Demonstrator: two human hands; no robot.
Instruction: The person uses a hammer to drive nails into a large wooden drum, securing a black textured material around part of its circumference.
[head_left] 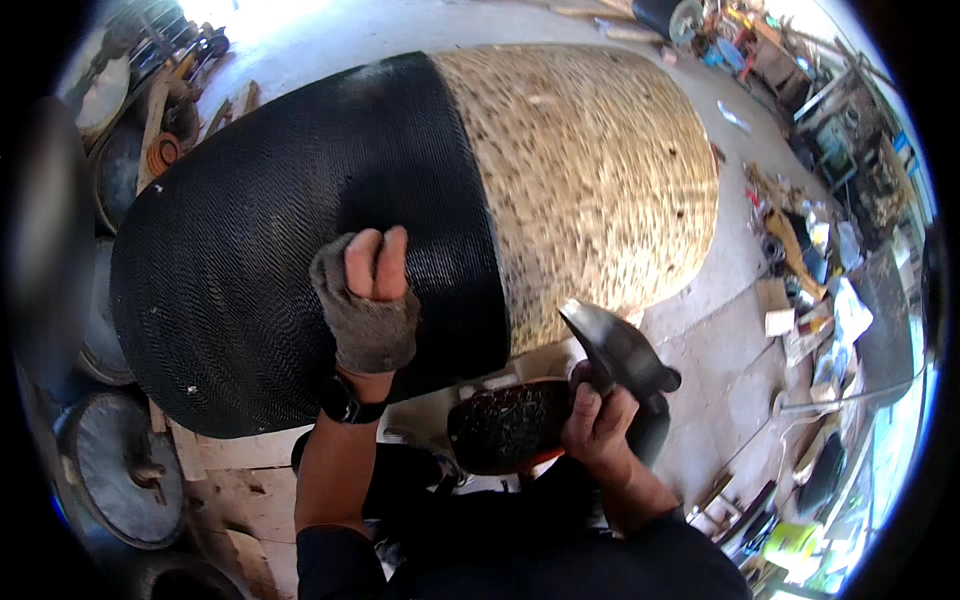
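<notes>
A large barrel-shaped wooden body [590,170] lies before me, its pale surface covered in dark pits. Black, finely ribbed sheeting [230,230] wraps its left part. My left hand [370,300], in a grey glove with bare fingertips, is at the black sheeting. Its two visible fingers are pressed close together, and anything between them is too small or hidden to make out. My bare right hand [600,425] grips a hammer [615,345], its dark head slightly blurred, near the barrel's near edge. Below lies a dark container [510,425] of small shiny bits.
Round metal-looking discs [120,470] and drums stand along the left. Wooden boards [225,490] lie at the lower left. Scraps, tools and boxes clutter the right side, with a yellow-green container [790,543] at the lower right. Pale floor [725,340] shows beside the barrel.
</notes>
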